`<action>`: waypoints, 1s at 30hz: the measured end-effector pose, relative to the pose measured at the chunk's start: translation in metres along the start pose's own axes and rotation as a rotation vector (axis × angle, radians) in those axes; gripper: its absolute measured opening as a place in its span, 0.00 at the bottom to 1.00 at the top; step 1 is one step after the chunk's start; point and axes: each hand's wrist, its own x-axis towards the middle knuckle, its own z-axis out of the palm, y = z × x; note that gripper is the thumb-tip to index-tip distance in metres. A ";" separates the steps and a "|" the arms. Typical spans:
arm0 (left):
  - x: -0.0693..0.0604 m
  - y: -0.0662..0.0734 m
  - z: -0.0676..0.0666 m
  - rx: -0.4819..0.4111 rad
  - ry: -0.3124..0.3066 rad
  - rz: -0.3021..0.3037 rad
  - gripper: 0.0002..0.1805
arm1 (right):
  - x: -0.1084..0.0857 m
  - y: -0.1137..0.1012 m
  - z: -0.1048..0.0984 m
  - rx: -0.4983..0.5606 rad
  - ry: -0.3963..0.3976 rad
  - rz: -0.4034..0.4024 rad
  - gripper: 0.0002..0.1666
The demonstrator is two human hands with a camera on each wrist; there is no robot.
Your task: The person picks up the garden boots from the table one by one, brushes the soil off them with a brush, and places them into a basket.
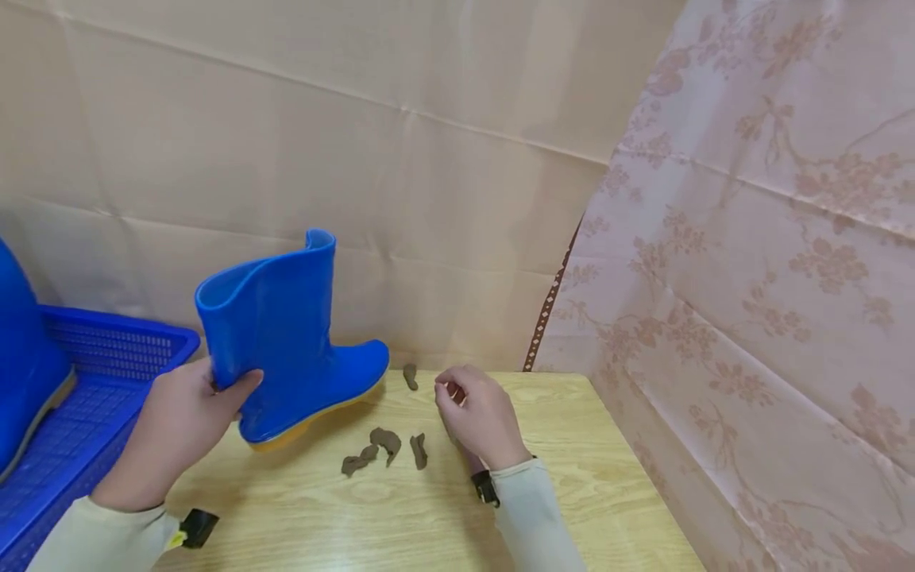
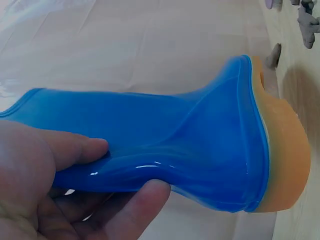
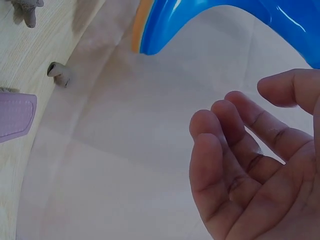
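My left hand (image 1: pixel 187 425) grips a blue rubber boot (image 1: pixel 286 349) by the back of its shaft, thumb on the near side. The boot has a yellow-orange sole (image 2: pixel 287 155) and is tilted with its toe to the right, held just over the table. To the right of the toe, my right hand (image 1: pixel 482 413) hovers with fingers loosely bent and nothing in them, as the right wrist view shows. Under that hand lies a purple brush (image 3: pixel 17 115), mostly hidden in the head view. Brown mud-like lumps (image 1: pixel 386 441) lie on the table between the hands.
At the left, a blue plastic basket (image 1: pixel 117 338) holds a second blue boot (image 1: pixel 25 365). Another brown lump (image 1: pixel 410 376) sits at the back edge of the wooden table (image 1: pixel 572 477). A beige curtain (image 1: pixel 429 199) hangs behind, a pink floral one (image 1: pixel 772 278) at the right.
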 end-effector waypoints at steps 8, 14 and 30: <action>-0.002 -0.015 -0.025 -0.007 0.024 -0.101 0.37 | 0.005 -0.007 0.001 0.014 -0.023 0.007 0.07; -0.009 -0.021 -0.042 0.060 0.113 -0.107 0.34 | 0.008 -0.013 0.005 0.004 -0.058 0.012 0.07; -0.019 -0.050 -0.083 -0.063 0.306 -0.229 0.39 | 0.012 -0.010 0.010 0.000 -0.091 0.013 0.07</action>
